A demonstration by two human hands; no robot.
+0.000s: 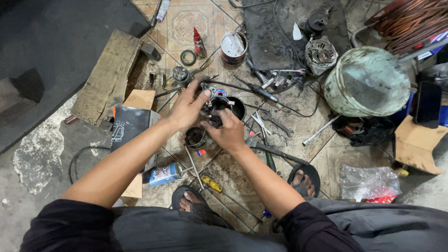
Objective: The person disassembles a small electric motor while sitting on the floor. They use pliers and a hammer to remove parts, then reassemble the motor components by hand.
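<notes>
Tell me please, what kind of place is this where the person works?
Probably a small repair workshop for motors, worked on the floor. Both hands, left hand and right hand, hold a dark round motor part. Around lie a wrench, a screwdriver and a coil of copper wire.

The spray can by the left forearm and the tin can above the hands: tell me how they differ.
The spray can lies on its side; the tin can stands upright. The spray can is slim with a blue label; the tin can is wider, open-topped, pale inside. The spray can sits close to the person's foot; the tin can stands beyond both hands. Both rest on the tiled floor.
</notes>
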